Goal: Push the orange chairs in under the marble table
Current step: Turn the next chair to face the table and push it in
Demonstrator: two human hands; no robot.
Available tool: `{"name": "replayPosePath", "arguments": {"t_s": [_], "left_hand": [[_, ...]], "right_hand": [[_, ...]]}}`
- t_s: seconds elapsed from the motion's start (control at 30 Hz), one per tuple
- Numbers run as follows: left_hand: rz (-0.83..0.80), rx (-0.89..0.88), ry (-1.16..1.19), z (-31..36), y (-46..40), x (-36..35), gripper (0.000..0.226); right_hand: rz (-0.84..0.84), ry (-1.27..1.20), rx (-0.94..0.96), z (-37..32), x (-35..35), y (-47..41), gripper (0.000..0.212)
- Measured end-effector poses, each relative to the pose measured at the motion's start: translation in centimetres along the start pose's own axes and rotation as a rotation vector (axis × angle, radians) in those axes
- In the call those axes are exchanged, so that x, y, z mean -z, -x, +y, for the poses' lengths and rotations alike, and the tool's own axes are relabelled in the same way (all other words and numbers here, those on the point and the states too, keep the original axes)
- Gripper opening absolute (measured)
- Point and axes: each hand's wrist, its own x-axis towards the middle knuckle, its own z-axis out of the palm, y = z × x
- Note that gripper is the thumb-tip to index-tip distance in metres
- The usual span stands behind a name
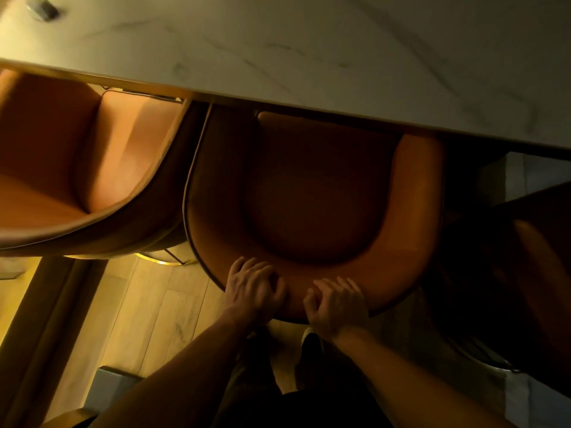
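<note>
The light is dim and yellow, so much of the right side is lost in shadow; a dark shape [531, 273] there cannot be made out. The marble table [309, 50] fills the top of the view, and its edge hides the front of the seat of the middle orange chair [312, 205]. A second orange chair [77, 156] to the left is cut off by the picture's edge, its front also tucked under the table edge. A small blurred object [43, 7] sits on the tabletop at the far left corner; what it is cannot be told. Both hands rest on the top of the middle chair's curved backrest, at the near side, close together. The left hand [253, 288] has its fingers curled over the rim, gripping it. The right hand [336, 304] lies just beside it, fingers bent over the same rim and holding on. Below the arms, a wooden floor [139, 304] shows, and the person's legs and a shoe [309, 338] are only faintly visible.
</note>
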Motion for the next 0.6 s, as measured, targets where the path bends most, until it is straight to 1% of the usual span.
{"name": "replayPosePath", "arguments": {"t_s": [0.13, 0.23, 0.37, 0.5, 0.6], "left_hand": [[-0.015, 0.002, -0.014, 0.01, -0.03, -0.01, 0.041], [-0.039, -0.006, -0.027, -0.09, -0.06, 0.04, 0.044], [-0.043, -0.027, -0.041, -0.16, -0.13, 0.17, 0.043], [-0.042, -0.038, -0.051, -0.23, -0.15, 0.19, 0.043], [-0.054, -0.038, -0.037, -0.17, -0.13, 0.32, 0.044]], "right_hand": [[-0.054, -0.001, 0.002, 0.23, -0.01, -0.09, 0.054], [-0.088, -0.003, -0.008, 0.05, 0.34, -0.02, 0.056], [-0.088, -0.023, -0.021, -0.23, 0.79, 0.10, 0.053], [-0.128, -0.024, -0.055, -0.39, 0.80, -0.03, 0.055], [-0.091, 0.003, -0.062, -0.42, 0.38, -0.14, 0.054]]}}
